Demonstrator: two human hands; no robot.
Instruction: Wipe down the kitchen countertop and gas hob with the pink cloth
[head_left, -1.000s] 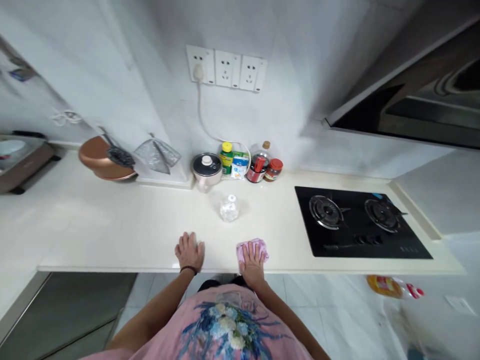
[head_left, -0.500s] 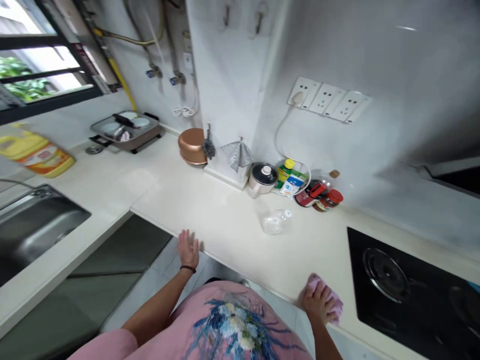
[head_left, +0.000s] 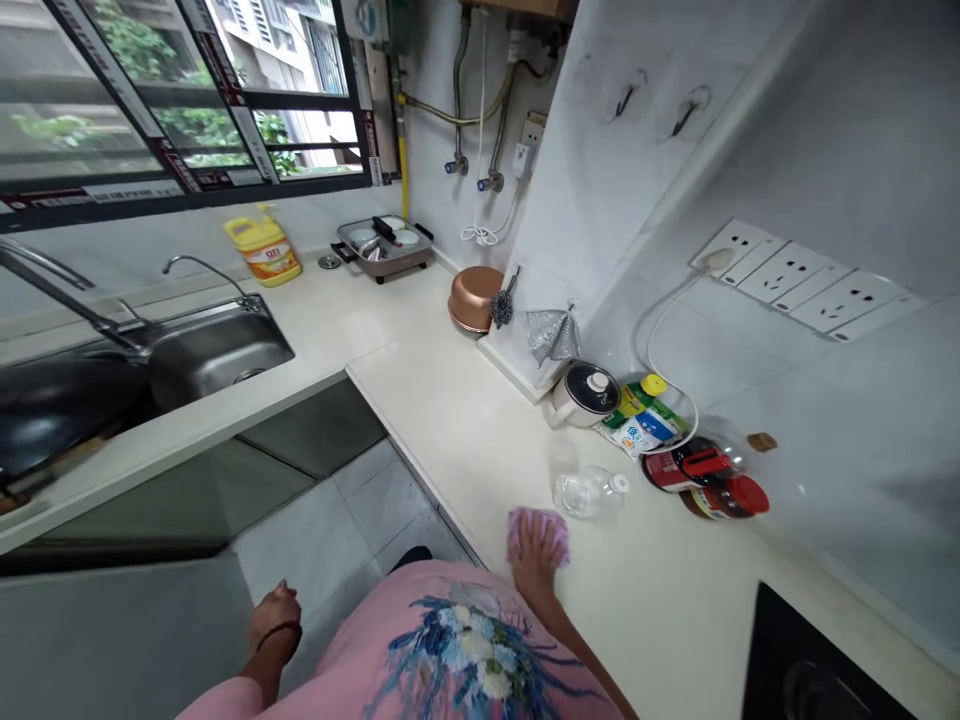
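Note:
My right hand presses a pink cleaning cloth onto the white countertop, fingers spread over it and the cloth's edges showing around them. Just beyond the cloth, a clear plastic bottle lies on its side with its white cap to the right. My left hand, wearing a dark beaded bracelet, hangs over the floor away from the counter. Its fingers are curled in, and nothing shows in them.
By the wall stand a lidded pot, seasoning packets and red-lidded jars. A copper pan and an electric griddle sit farther back. The sink is left, the black cooktop lower right.
My right hand and the cloth have moved left along the counter, from beside the cooktop to near the bottle. My left hand has left the counter edge and curled. The view has turned left.

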